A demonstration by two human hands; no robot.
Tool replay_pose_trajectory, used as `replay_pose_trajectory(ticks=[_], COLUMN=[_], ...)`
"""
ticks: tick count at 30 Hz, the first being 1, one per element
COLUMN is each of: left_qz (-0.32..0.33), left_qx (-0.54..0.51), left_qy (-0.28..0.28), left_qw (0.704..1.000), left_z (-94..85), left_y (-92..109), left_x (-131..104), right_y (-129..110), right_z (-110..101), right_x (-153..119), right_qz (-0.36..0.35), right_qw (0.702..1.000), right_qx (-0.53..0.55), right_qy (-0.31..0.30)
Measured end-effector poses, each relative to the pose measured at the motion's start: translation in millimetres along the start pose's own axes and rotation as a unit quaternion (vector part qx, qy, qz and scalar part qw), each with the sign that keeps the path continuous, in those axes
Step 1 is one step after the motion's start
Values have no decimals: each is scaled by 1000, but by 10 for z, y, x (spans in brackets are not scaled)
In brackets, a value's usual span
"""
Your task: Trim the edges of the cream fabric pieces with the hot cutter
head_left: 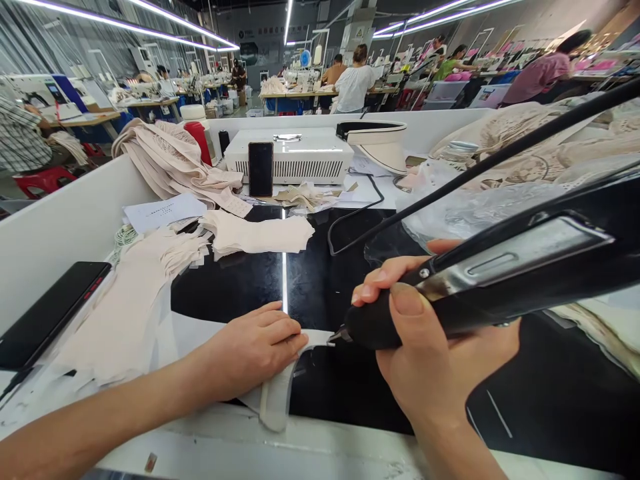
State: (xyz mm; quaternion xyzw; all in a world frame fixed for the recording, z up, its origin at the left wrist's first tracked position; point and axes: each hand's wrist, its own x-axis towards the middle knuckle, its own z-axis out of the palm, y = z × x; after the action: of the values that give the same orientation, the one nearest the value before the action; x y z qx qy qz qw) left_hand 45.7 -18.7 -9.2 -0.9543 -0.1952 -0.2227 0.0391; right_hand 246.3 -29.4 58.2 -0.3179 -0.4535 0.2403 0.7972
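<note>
My right hand (pixel 425 333) is closed around a thick black handheld tool (pixel 530 280) with a silvery metal plate along its side. The tool's narrow metal tip (pixel 341 335) points left and meets the end of a pale fabric piece (pixel 275 400). My left hand (pixel 255 347) lies palm down on that piece, its fingers close together and pressing it onto the glossy black board (pixel 240 280). Part of the fabric is hidden under the palm. A white strip of it hangs toward the table's front edge.
Stacked beige fabric pieces (pixel 120 300) lie at left, with another stack (pixel 260 233) behind my left hand. A black power bank-like device (pixel 55 307) rests far left. A phone (pixel 261 169) leans on a white vented box (pixel 300 153). A black cable (pixel 450 180) crosses at right.
</note>
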Motion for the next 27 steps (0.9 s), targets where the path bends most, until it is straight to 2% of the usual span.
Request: replay_pose_trajectory(ticks=[3, 8, 17, 27], left_qz=[1, -3, -4, -5], left_qx=[2, -11, -14, -16], left_qy=[-16, -5, 12, 4], left_qw=[1000, 1000, 1000, 1000], left_z=[6, 11, -14, -2], left_y=[1, 5, 60, 23], left_x=[-17, -17, 49, 16], right_y=[-8, -25, -19, -23], right_z=[11, 69, 76, 58], right_x=[-3, -15, -24, -11], right_qz=[12, 44, 27, 31], right_qw=[1000, 999, 999, 999], right_qx=[-3, 12, 18, 4], right_qy=[8, 16, -8, 14])
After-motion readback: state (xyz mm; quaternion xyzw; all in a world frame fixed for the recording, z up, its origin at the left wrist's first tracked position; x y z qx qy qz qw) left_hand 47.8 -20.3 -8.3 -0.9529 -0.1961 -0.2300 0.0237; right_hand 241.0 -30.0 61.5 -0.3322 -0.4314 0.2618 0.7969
